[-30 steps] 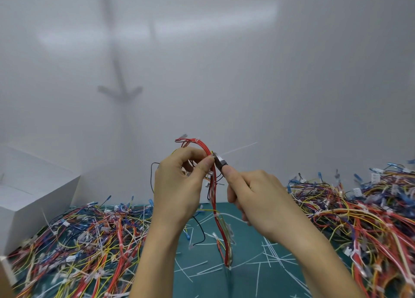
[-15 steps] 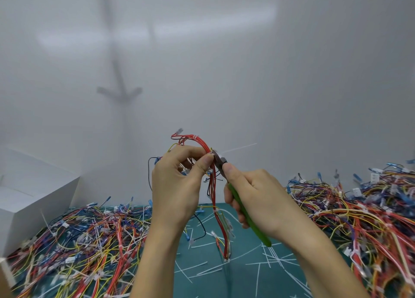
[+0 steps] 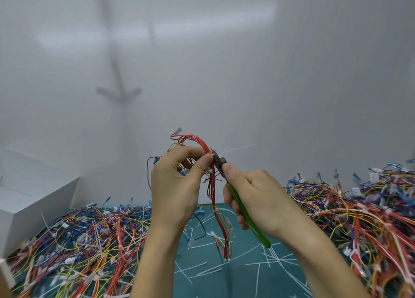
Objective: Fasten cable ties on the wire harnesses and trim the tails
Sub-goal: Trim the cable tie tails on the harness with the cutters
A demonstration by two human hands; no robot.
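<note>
Harness (image 3: 212,181) pinched by left hand (image 3: 177,185) (right hand (image 3: 253,199) grips cutters (image 3: 242,204)).

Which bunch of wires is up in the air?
The mostly red bunch pinched by the left hand, beside the cutters. The other wires lie on the table in a left heap and a right heap.

Pinches a red harness (image 3: 212,185) in the left hand (image 3: 177,185), raised above the desk (image 3: 235,282). Grips green cutters (image 3: 260,236) in the right hand (image 3: 253,196), jaws at the white tie tail (image 3: 238,148).
</note>
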